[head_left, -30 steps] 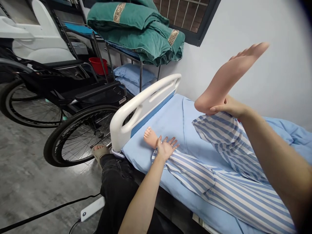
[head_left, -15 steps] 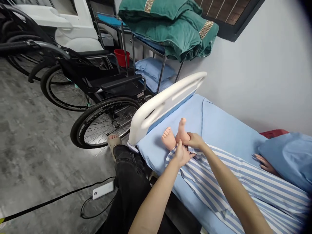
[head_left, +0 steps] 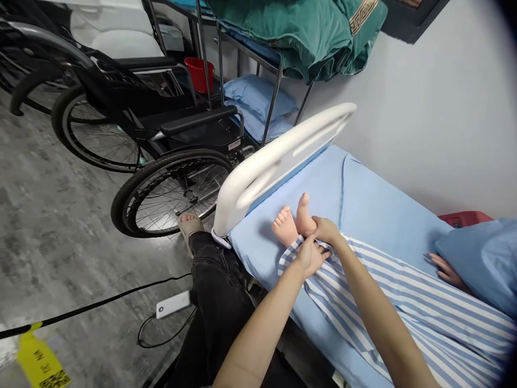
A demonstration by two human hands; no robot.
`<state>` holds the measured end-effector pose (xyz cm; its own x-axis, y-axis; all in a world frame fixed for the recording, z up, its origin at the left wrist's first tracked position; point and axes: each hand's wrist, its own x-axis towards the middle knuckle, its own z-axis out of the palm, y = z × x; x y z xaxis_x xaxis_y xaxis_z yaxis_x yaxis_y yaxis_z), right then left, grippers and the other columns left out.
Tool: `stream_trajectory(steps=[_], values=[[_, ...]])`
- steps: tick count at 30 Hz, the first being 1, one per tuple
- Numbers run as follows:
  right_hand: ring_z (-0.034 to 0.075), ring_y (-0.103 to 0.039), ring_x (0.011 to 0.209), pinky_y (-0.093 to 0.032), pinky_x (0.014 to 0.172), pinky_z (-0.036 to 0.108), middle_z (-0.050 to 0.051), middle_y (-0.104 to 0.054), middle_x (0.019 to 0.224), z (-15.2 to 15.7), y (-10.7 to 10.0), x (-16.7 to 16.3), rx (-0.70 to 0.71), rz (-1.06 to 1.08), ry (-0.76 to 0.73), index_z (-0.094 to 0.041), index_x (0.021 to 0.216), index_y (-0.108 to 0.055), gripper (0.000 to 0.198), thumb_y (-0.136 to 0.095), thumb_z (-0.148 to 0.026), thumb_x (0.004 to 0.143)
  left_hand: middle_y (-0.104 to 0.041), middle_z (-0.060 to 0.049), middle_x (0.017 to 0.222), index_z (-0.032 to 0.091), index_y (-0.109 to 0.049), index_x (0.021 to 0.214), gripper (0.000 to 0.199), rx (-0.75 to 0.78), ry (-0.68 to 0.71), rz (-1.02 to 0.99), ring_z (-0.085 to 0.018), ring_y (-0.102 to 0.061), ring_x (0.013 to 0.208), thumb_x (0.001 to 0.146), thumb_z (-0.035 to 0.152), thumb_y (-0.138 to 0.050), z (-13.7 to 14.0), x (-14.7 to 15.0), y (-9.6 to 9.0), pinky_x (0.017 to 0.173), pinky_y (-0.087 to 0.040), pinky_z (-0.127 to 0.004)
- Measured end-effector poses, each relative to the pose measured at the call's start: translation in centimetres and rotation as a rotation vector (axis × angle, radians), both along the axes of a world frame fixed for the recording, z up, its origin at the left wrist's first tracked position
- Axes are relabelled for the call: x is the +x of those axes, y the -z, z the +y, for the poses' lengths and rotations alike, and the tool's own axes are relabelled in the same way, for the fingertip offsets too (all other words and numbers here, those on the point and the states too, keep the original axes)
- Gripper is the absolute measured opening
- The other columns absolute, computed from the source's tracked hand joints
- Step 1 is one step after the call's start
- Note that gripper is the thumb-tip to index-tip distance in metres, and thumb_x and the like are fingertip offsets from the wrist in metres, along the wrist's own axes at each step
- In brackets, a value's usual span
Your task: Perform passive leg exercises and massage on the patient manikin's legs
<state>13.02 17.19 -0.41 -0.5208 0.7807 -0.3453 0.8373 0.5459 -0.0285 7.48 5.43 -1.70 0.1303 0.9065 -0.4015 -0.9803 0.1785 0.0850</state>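
A figure that looks like a care manikin lies on the bed in striped trousers, its bare feet toward the footboard. My right hand is closed round the ankle of the far foot, just behind the heel. Lower and nearer, my left hand grips the cuff of the same trouser leg, its thumb up against the ankle. Its fingertips lie over the striped cloth, and what is under the palm is hidden. Beside my hands the near foot points up, untouched.
A cream footboard closes the bed's end. Beyond it stand a wheelchair and a rack with blue pillows and green bedding. A blue cushion lies at right. A power bank hangs on a cable by my leg.
My view has shifted slightly. The left hand has moved closer to the right hand at the ankle, and the dark gap between them at the cuff no longer shows.
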Motion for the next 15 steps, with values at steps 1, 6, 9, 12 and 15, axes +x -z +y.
stream_trajectory(steps=[1, 6, 9, 12, 15], values=[[0.027, -0.067, 0.084, -0.035, 0.062, 0.028, 0.012, -0.073, 0.093, 0.0, 0.0, 0.0, -0.008, -0.003, -0.004, -0.018, 0.096, -0.065, 0.052, -0.062, -0.065, 0.074, -0.060, -0.007, 0.114, 0.022, -0.062, 0.098, 0.018, 0.000, 0.001, 0.010, -0.019, -0.059, 0.099, 0.087, 0.033, -0.051, 0.0, 0.0, -0.1, 0.075, -0.049, -0.029], [0.026, -0.068, 0.084, -0.036, 0.061, 0.027, 0.011, -0.073, 0.095, 0.0, -0.1, -0.2, -0.046, -0.032, -0.015, -0.019, 0.097, -0.064, 0.043, -0.061, -0.057, 0.077, -0.058, -0.009, 0.120, 0.022, -0.063, 0.102, 0.024, 0.006, 0.021, 0.076, -0.020, -0.060, 0.099, 0.087, 0.036, -0.050, 0.1, -0.1, -0.1, 0.073, -0.050, -0.030], [0.026, -0.068, 0.083, -0.035, 0.059, 0.027, 0.012, -0.073, 0.095, -0.4, -0.5, -0.2, -0.020, -0.007, -0.021, -0.019, 0.096, -0.063, 0.039, -0.059, -0.053, 0.079, -0.060, -0.010, 0.118, 0.020, -0.064, 0.102, 0.027, 0.001, 0.009, 0.114, -0.021, -0.060, 0.096, 0.084, 0.038, -0.054, 0.2, 0.0, 0.0, 0.070, -0.050, -0.030], [0.027, -0.068, 0.082, -0.034, 0.058, 0.027, 0.012, -0.073, 0.092, -0.6, -1.6, 0.2, 0.019, 0.061, -0.017, -0.019, 0.096, -0.061, 0.046, -0.061, -0.060, 0.075, -0.063, -0.008, 0.109, 0.020, -0.065, 0.097, 0.024, 0.025, -0.021, 0.176, -0.020, -0.059, 0.090, 0.076, 0.031, -0.062, 0.3, 0.1, 0.2, 0.068, -0.049, -0.029], [0.028, -0.068, 0.083, -0.036, 0.058, 0.027, 0.010, -0.072, 0.089, -0.4, -3.6, 1.0, 0.034, 0.162, -0.006, -0.021, 0.095, -0.060, 0.058, -0.063, -0.073, 0.068, -0.062, -0.005, 0.092, 0.021, -0.062, 0.093, 0.028, 0.092, -0.023, 0.246, -0.017, -0.057, 0.081, 0.066, 0.016, -0.066, 0.3, 0.2, 0.4, 0.069, -0.049, -0.029]])
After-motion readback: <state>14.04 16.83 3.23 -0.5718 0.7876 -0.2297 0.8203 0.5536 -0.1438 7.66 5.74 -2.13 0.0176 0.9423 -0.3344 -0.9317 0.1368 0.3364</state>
